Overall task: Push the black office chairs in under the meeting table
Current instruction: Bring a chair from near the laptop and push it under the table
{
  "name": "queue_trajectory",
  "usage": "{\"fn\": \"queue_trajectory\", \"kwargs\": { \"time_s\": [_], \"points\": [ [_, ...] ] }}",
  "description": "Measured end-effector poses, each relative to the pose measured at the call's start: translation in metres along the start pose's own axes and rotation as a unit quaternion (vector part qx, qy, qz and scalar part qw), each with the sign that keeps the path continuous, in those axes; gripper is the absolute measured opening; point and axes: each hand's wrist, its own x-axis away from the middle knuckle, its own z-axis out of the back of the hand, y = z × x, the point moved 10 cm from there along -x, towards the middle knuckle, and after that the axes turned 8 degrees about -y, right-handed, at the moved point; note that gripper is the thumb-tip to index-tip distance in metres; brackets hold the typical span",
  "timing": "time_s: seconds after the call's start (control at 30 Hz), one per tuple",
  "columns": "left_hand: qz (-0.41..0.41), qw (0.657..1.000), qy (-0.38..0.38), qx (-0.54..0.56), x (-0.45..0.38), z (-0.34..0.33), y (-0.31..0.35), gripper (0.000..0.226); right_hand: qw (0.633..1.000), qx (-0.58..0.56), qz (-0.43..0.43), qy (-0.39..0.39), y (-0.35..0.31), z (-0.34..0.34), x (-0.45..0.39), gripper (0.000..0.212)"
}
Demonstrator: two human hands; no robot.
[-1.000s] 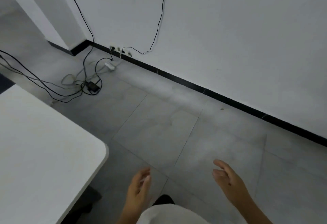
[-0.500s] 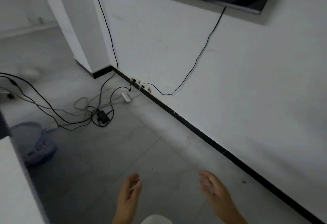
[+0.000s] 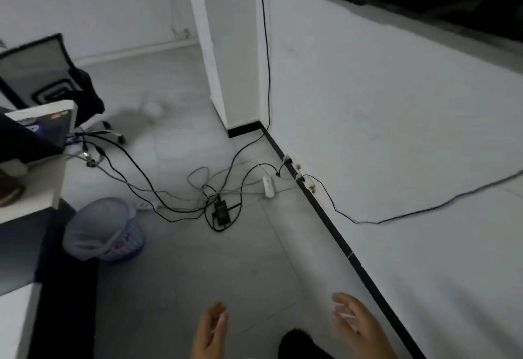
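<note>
Black mesh chair [image 3: 48,75] stands at the far left, off beyond the white table [image 3: 34,188], not yet tucked under.

From the head view, both hands hang low in front, free for the walk over: the left hand [image 3: 210,333] and right hand [image 3: 358,327] each have a loose, parted grip, fingers relaxed, holding nothing. Cables [image 3: 175,188] and a basket [image 3: 106,229] lie on the floor between.

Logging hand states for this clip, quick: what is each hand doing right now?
Left hand: open, fingers relaxed, holding nothing.
Right hand: open, fingers loosely spread, holding nothing.
</note>
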Motion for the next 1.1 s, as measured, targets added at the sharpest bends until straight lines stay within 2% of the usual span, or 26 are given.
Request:
{"fn": "queue_trajectory", "kwargs": {
  "time_s": [0.13,0.27,0.37,0.47,0.6,0.8,1.1],
  "points": [
    [0.014,0.998,0.051,0.030,-0.075,-0.008,0.040,0.033,0.995,0.054,0.064,-0.058,-0.077,0.016,-0.115,0.029],
    [0.062,0.989,0.114,0.066,-0.144,0.016,0.040,0.048,0.988,0.084,0.077,-0.108,-0.125,0.002,-0.211,0.028],
    [0.059,0.986,0.158,-0.016,-0.196,0.038,0.037,0.032,0.985,0.085,0.051,-0.140,-0.136,-0.024,-0.277,0.028],
    [0.068,0.982,0.178,-0.017,-0.257,0.060,0.046,0.024,0.984,0.085,0.025,-0.153,-0.155,-0.052,-0.347,0.028],
    [0.027,0.981,0.193,-0.015,-0.352,0.105,0.115,0.024,0.983,0.068,0.028,-0.171,-0.228,-0.086,-0.446,0.026],
    [-0.010,0.986,0.160,0.040,-0.500,0.146,0.211,0.017,0.978,0.069,0.095,-0.173,-0.359,-0.125,-0.569,0.025],
    [0.029,0.973,0.219,0.061,-0.675,0.184,0.227,0.020,0.988,0.087,0.028,-0.123,-0.408,-0.159,-0.755,0.029]
  ]
}}
